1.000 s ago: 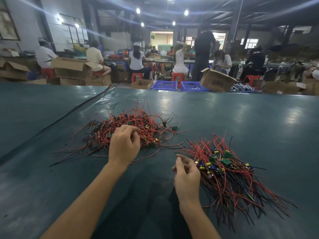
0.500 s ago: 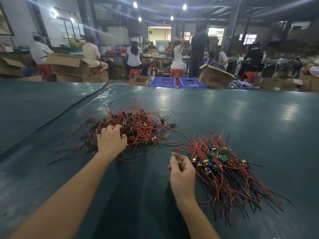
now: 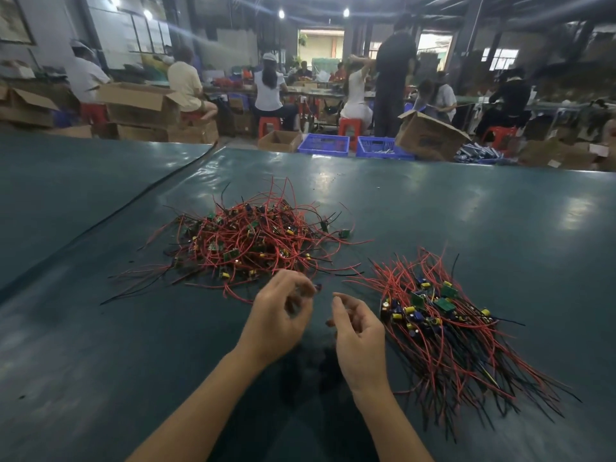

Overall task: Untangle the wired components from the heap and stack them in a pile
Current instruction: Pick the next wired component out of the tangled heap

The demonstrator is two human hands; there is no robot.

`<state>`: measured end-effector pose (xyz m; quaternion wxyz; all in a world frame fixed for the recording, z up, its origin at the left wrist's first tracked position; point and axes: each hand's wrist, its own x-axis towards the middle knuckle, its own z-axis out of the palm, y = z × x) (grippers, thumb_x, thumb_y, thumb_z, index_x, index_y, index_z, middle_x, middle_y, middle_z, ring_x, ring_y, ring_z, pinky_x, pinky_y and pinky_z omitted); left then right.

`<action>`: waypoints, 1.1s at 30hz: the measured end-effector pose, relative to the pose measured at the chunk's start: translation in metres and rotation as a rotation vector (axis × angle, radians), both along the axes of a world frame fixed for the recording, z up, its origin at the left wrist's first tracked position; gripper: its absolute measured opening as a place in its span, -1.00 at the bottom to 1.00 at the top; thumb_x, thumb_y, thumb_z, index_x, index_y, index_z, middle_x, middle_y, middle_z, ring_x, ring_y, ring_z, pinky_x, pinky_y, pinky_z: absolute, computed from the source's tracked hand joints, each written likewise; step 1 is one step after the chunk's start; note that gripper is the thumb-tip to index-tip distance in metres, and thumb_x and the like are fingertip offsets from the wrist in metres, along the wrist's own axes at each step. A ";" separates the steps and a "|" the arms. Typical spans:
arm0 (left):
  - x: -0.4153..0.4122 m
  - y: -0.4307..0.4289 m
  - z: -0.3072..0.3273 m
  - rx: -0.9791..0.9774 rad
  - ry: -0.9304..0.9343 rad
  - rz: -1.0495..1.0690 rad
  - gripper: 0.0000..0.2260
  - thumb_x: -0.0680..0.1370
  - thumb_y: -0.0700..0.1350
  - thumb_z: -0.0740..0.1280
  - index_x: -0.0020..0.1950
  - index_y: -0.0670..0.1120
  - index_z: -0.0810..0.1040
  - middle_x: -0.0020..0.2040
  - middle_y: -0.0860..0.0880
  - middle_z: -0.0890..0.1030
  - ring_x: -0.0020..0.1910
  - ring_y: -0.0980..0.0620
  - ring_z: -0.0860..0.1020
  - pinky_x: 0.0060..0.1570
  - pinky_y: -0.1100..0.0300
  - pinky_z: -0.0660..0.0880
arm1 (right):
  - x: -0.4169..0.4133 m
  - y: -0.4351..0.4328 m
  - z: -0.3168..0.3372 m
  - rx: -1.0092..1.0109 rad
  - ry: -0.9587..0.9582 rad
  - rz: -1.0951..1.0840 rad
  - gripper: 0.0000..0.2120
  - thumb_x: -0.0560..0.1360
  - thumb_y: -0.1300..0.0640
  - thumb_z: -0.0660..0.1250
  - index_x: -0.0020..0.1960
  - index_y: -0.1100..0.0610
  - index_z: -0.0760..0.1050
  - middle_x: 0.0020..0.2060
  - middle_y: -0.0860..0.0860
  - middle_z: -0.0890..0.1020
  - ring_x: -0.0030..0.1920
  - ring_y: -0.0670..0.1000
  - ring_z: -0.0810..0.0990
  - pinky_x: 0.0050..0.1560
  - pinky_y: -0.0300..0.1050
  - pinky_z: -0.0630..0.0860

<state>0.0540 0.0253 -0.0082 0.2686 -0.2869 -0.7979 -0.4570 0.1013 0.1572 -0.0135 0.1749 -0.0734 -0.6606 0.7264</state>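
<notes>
Both hands hover close together over the near middle of the surface point(image 3: 500, 208), a small gap between them. The left hand point(image 3: 278, 320) is curled, fingertips pinched narrow around something small and blurred, a component with a thin red wire, as far as can be told. The right hand point(image 3: 358, 331) is half open, palm turned inward, fingers loosely bent and holding nothing visible.

The dark green surface spreads wide on every side. Bare room lies near the forearms and off to the left, where a dark seam point(image 3: 110, 216) runs diagonally away. Its far edge lies well beyond the hands, with cardboard boxes point(image 3: 140, 106) and blue crates point(image 3: 322, 144) past it.

Ahead and to the left of the hands sits the tangled heap point(image 3: 246, 240), red and black wires pointing every way, with loose strands trailing toward the left hand. Just right of the right hand lies the sorted pile point(image 3: 443, 328). Its wires run roughly parallel, long axis diagonal from far-left to near-right, with the small green boards and yellow parts clustered at the end nearest the hand and the wire tails fanning toward the near right.

Half a second ago the left hand was pressed into the heap; now it has drawn back beside the right, which has lifted and opened slightly.
</notes>
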 end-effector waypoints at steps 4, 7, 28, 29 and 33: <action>0.009 0.002 -0.011 -0.004 -0.066 -0.082 -0.85 0.41 -0.35 0.37 -0.09 -0.14 0.57 -0.03 0.01 0.57 -0.11 0.08 0.58 -0.15 0.23 0.55 | 0.001 -0.001 -0.002 0.153 0.011 0.070 -0.87 0.58 0.09 0.31 -0.09 -0.01 0.62 -0.26 -0.16 0.67 -0.23 -0.19 0.61 -0.20 -0.37 0.48; 0.012 0.001 -0.013 0.084 -0.144 -0.094 -0.91 0.44 -0.25 0.37 -0.09 -0.09 0.58 -0.08 0.07 0.60 -0.14 0.06 0.60 -0.17 0.23 0.55 | 0.000 0.000 -0.002 0.194 0.029 0.053 -0.82 0.59 0.11 0.31 -0.14 -0.04 0.62 -0.29 -0.15 0.67 -0.30 -0.20 0.59 -0.26 -0.37 0.47; -0.012 0.014 -0.006 0.867 -0.875 -0.292 -0.80 0.26 -0.02 0.56 -0.20 -0.08 0.72 -0.15 -0.11 0.71 -0.12 0.01 0.68 -0.14 0.29 0.57 | -0.020 0.002 -0.004 0.070 0.013 -0.073 -0.84 0.59 0.08 0.30 -0.02 0.04 0.67 -0.49 -0.17 0.46 -0.46 -0.16 0.34 -0.46 -0.29 0.29; -0.013 0.013 -0.006 0.891 -0.882 -0.298 -0.84 0.28 -0.03 0.54 -0.23 -0.08 0.71 -0.15 -0.11 0.71 -0.11 0.02 0.68 -0.14 0.29 0.58 | -0.020 0.002 -0.004 0.068 0.013 -0.076 -0.84 0.59 0.08 0.30 -0.02 0.04 0.67 -0.50 -0.17 0.44 -0.46 -0.15 0.32 -0.47 -0.29 0.28; -0.014 0.013 -0.003 0.992 -0.954 -0.303 -0.87 0.40 -0.09 0.42 -0.22 -0.15 0.60 -0.16 -0.16 0.70 -0.19 0.01 0.69 -0.24 0.27 0.59 | -0.021 0.003 -0.004 0.002 -0.030 -0.066 -0.83 0.58 0.08 0.31 -0.03 0.04 0.68 -0.50 -0.17 0.41 -0.46 -0.11 0.30 -0.47 -0.26 0.27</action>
